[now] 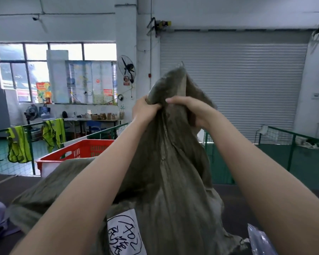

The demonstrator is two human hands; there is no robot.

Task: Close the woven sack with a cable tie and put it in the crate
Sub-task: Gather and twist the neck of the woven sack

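Both arms raised, left hand (pixel 145 109) & right hand (pixel 190 109) fists bunching woven sack (pixel 169 162) neck

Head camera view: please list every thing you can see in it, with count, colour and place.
woven sack: one, grey-green, centre, neck gathered and held up
label: one, white with black handwriting, low on the sack
crate: one, red, behind the sack on the left
safety vests: two, yellow-green, hung on the green fence at left
wall fan: one, black, on the pillar
roller door: one, grey, shut, right background
left hand: gripping the sack neck
right hand: gripping the sack neck
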